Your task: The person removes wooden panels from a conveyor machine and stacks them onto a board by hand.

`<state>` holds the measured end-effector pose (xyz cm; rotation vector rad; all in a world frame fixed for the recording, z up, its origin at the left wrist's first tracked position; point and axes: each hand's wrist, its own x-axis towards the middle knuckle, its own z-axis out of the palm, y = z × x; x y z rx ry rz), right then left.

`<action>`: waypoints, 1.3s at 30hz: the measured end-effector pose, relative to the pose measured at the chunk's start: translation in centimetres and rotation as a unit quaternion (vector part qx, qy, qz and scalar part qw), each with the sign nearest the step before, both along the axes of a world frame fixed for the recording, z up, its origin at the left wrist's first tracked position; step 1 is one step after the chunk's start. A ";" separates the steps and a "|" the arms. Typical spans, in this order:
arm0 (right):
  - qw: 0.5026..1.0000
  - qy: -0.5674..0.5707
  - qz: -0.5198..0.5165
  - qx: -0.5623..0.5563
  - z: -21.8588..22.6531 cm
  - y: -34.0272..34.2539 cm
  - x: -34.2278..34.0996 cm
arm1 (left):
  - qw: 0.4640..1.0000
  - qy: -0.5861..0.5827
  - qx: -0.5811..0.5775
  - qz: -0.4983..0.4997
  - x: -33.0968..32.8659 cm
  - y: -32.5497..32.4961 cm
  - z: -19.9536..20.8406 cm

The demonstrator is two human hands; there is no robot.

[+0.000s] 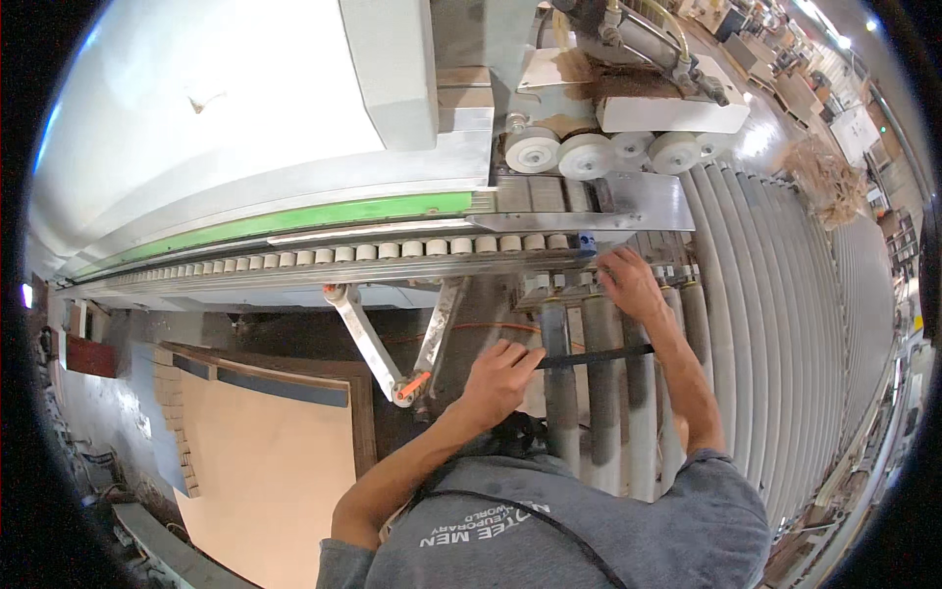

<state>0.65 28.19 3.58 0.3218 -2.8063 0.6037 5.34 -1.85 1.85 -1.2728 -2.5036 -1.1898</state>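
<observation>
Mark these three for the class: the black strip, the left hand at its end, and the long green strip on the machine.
Black strip [597, 356]: head view, middle of its visible length.
Left hand [503, 377]: head view, back of the hand.
Green strip [392, 208]: head view, right half of its face.

Ahead on my left I see a pale machine housing, with a green strip running along its lower side; farther right sits a cluster of white wheels. Long grey rollers stretch off to my right, near a brownish heap, perhaps crumpled wrapping. On my left, a tan panel lies near a V-shaped white bracket.
</observation>
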 end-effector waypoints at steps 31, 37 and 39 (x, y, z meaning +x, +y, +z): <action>0.991 0.037 -0.007 0.127 -0.8 12.1 -12.5 | 0.999 -0.017 -0.037 -0.019 -1.1 1.1 0.0; 0.985 -0.012 -0.024 0.170 -1.9 14.2 -13.8 | 0.999 -0.036 -0.036 -0.018 -0.9 0.8 0.1; 0.991 -0.044 -0.026 0.127 -0.6 15.5 -12.5 | 0.999 -0.042 -0.029 -0.017 -0.9 0.6 0.3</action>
